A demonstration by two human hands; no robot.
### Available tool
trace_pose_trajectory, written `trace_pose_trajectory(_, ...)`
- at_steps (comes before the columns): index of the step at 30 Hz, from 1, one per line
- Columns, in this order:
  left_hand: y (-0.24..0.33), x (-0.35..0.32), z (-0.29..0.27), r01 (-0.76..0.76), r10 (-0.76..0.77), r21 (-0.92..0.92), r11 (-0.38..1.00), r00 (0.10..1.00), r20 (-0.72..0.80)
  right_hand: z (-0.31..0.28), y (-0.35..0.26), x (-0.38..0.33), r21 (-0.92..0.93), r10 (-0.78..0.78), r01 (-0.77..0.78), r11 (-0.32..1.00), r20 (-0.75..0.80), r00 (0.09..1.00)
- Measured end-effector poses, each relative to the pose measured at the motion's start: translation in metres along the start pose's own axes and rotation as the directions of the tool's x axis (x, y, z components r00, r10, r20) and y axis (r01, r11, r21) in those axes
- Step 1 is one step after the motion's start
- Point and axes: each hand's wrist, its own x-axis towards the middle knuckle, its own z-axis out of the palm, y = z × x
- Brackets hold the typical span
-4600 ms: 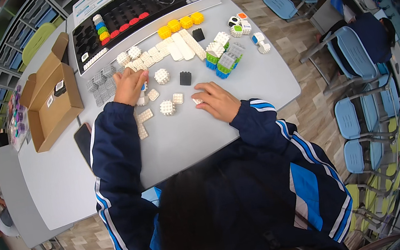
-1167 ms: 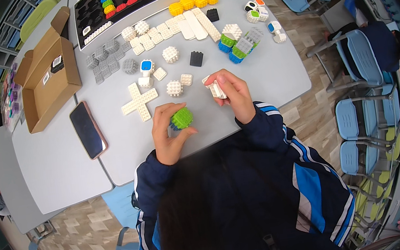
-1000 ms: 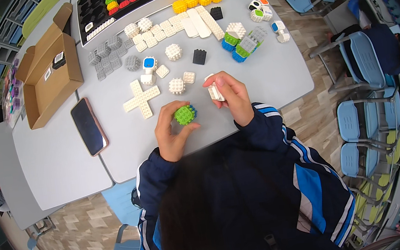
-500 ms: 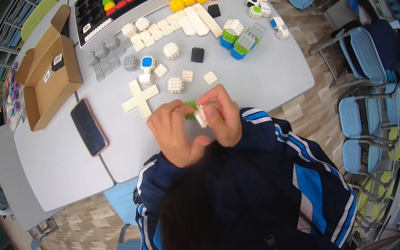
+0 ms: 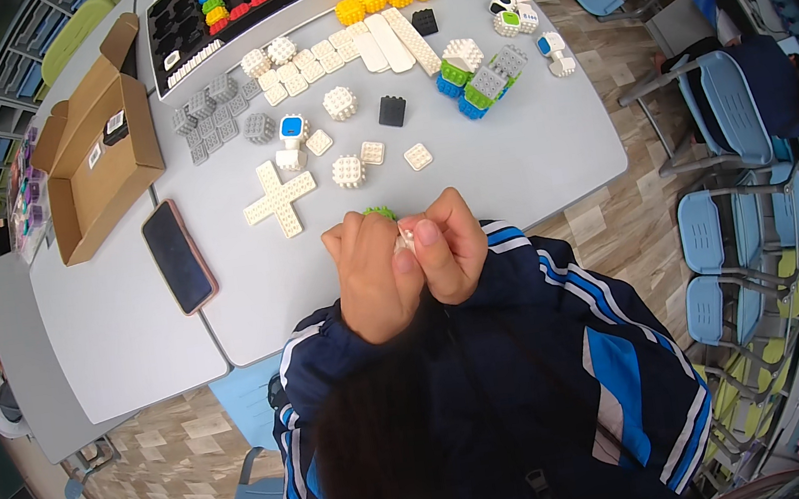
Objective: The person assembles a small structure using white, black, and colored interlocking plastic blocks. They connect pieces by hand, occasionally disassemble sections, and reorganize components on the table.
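Grey table (image 5: 529, 162), left hand (image 5: 372, 273) and right hand (image 5: 445, 249) clasping one green block (image 5: 379, 214), one white piece (image 5: 407, 238), one phone (image 5: 178, 255)

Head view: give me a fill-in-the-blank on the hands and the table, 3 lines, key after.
1. Both hands, left hand and right hand, press together on a ____ studded block.
2. The white flat piece left of the hands is shaped like a ____.
3. The phone lies screen ____ on the table.

Missing words: green; cross; up
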Motion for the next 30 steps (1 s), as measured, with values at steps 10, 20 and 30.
trace_pose_trajectory(10,-0.068,-0.002,-0.057,0.325,-0.299,0.016,0.946,0.886,-0.355,-0.069,0.004,0.071,-0.594,0.360,-0.360,0.719,-0.124,0.924)
trace_pose_trajectory(20,-0.167,-0.004,-0.077,0.423,-0.374,0.561,0.712,0.904,-0.206,-0.084,0.041,0.072,-0.957,0.345,0.012,0.290,0.117,0.931)
trace_pose_trajectory(30,-0.089,-0.007,-0.055,0.204,-0.119,0.329,0.922,0.958,-0.259,-0.035,-0.018,0.046,-0.718,0.223,0.293,0.631,0.530,0.818)
